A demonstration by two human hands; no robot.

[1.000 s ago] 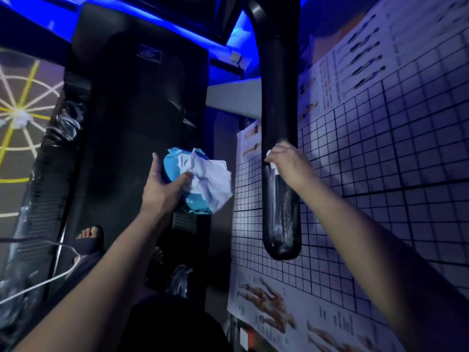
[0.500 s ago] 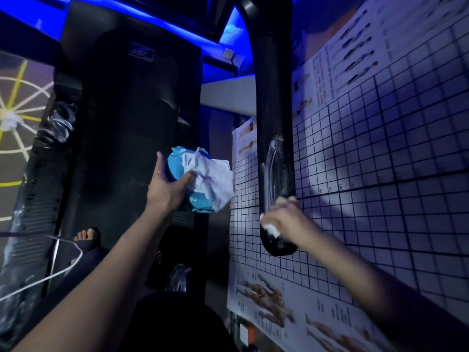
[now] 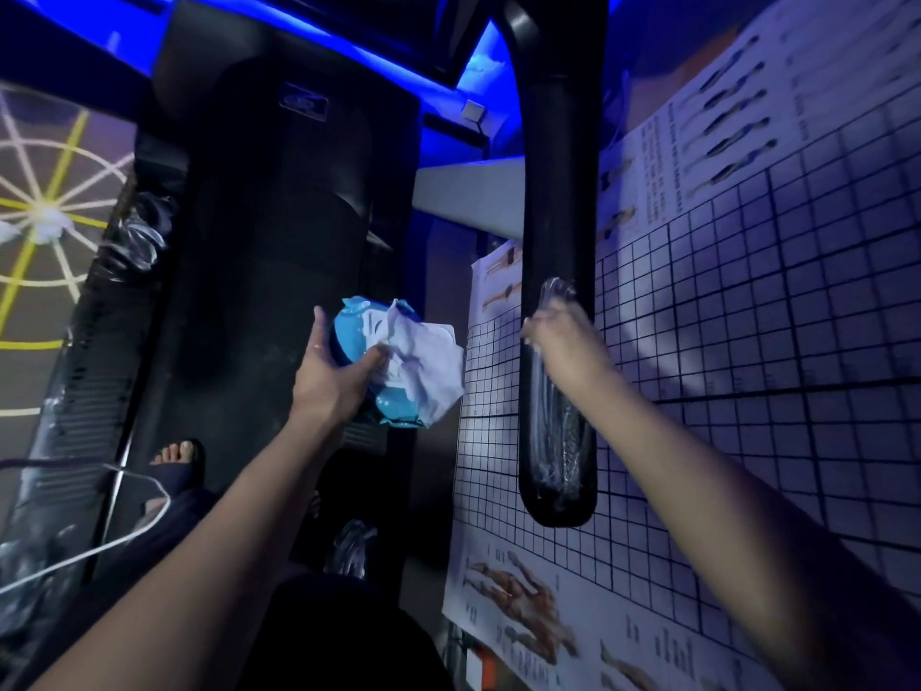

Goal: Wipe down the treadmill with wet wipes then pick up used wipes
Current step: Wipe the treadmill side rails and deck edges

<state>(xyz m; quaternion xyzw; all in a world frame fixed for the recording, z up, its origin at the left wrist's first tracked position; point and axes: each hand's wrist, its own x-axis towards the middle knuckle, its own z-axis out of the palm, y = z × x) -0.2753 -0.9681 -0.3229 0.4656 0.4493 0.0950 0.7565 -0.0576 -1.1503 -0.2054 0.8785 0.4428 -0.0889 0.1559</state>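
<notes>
Blue wet-wipe pack (image 3: 356,336) and a crumpled white wipe (image 3: 431,371), both soft, light and likely slick, sit clamped in the left hand (image 3: 329,386), thumb across them; the wipe is best pinched by a loose fold. Rightward, the right hand (image 3: 565,344) wraps its fingers (image 3: 540,324) round the glossy black treadmill handrail (image 3: 558,192).

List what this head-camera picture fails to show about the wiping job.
Head view throughout.
- Any wipe under the right hand: the hand covers it where it grips the glossy black handrail.
- Label of the soft blue wipes pack: hidden by the left hand and a crumpled white wipe.
- The handrail's upper end: cut off by the top edge.
- Print on the white gridded wall chart: too blurred and small.
</notes>
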